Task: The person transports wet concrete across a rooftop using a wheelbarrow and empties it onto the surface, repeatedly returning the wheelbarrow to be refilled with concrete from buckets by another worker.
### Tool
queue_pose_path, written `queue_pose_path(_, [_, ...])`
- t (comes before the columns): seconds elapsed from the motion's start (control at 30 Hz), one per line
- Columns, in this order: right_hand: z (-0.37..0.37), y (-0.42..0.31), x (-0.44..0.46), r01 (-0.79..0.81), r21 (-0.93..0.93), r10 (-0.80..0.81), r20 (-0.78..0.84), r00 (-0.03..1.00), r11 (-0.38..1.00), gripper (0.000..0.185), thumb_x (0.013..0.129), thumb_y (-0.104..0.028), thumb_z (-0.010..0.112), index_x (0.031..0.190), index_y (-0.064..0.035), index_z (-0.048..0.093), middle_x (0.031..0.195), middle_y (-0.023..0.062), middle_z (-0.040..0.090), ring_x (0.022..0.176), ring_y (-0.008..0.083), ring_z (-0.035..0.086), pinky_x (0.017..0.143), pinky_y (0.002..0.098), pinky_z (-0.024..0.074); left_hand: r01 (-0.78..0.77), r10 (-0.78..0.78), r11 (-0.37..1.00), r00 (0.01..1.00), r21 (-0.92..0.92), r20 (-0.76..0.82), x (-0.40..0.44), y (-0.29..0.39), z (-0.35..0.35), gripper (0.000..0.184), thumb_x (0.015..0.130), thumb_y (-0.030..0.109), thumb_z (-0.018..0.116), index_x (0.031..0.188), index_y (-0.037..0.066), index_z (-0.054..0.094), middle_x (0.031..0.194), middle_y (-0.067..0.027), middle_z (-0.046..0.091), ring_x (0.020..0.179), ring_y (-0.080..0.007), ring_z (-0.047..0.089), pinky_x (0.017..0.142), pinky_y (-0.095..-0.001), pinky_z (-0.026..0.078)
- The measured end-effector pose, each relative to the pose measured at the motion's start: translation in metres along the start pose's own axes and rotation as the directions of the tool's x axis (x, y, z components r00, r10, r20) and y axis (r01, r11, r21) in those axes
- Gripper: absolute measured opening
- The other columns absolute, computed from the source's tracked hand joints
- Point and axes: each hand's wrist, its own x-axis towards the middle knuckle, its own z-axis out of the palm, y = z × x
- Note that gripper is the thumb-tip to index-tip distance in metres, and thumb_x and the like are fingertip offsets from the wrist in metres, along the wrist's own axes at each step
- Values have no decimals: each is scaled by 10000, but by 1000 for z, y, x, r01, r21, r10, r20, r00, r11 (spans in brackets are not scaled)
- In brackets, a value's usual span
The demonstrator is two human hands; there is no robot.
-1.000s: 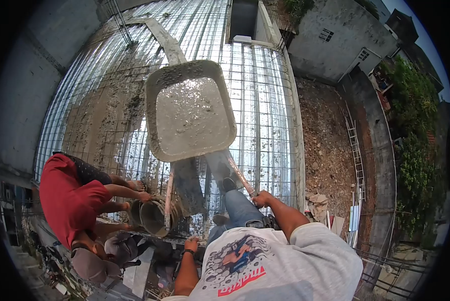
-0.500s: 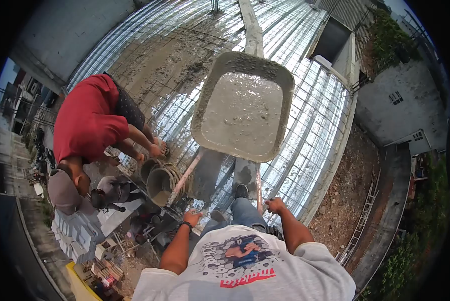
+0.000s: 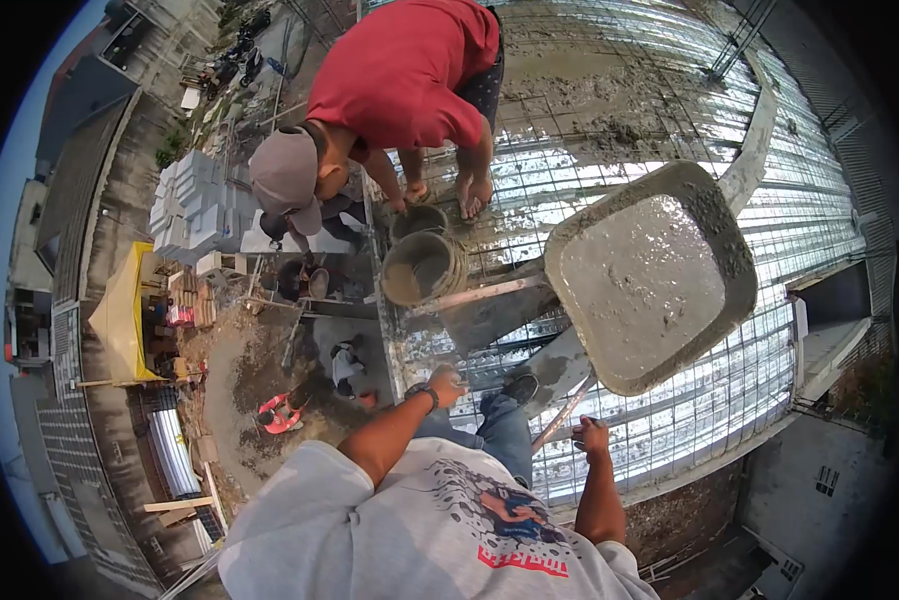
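Watching remotely, I've got the left hand point(image 3: 447, 385) half-curled, the right hand point(image 3: 589, 437) bunched beside a wheelbarrow handle point(image 3: 564, 412). Gripping anything? Can't tell! Wet grey mix point(image 3: 641, 280) sits ahead of both.

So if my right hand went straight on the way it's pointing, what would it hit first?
Likely the far end of the right handle, close to the wheelbarrow tray. Depth is unclear from this single view, so your right hand might pass above it.
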Motion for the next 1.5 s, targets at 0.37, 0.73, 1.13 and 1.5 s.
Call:
queue_pose_path(0.37, [86, 100, -81, -341, -316, 348, -38, 937, 885, 362, 882, -290, 575, 1150, -48, 549, 888, 156, 667, 670, 245, 635, 554, 372, 486, 21, -37, 992, 990, -121, -135, -9, -100, -65, 586, 734, 373, 679, 1189, 23, 563, 1100, -195, 627, 1053, -327, 587, 914, -376, 449])
queue_pose_path(0.73, [140, -49, -74, 46, -431, -50, 4, 999, 901, 391, 911, -308, 535, 1190, -35, 527, 888, 140, 649, 698, 204, 627, 592, 319, 496, 277, -304, 944, 941, -179, -148, -42, -238, -86, 551, 759, 400, 668, 1169, 40, 590, 1173, -186, 593, 1103, -318, 561, 940, -371, 441])
queue_pose_path(1.13, [161, -54, -66, 35, -533, -10, 49, 999, 845, 402, 892, -335, 560, 1188, -64, 539, 888, 128, 660, 704, 224, 636, 601, 356, 512, 229, -298, 922, 935, -313, -194, -33, -195, -76, 516, 787, 388, 640, 1182, 61, 583, 1218, -193, 565, 1134, -326, 541, 971, -373, 421])
queue_pose_path(1.5, [143, -38, -80, -42, -548, 44, -9, 999, 835, 383, 916, -307, 526, 1205, -55, 525, 891, 129, 652, 697, 226, 633, 594, 354, 519, 241, -289, 933, 944, -269, -157, -26, -203, -76, 512, 800, 367, 626, 1199, 50, 573, 1203, -180, 580, 1136, -315, 539, 972, -366, 416])
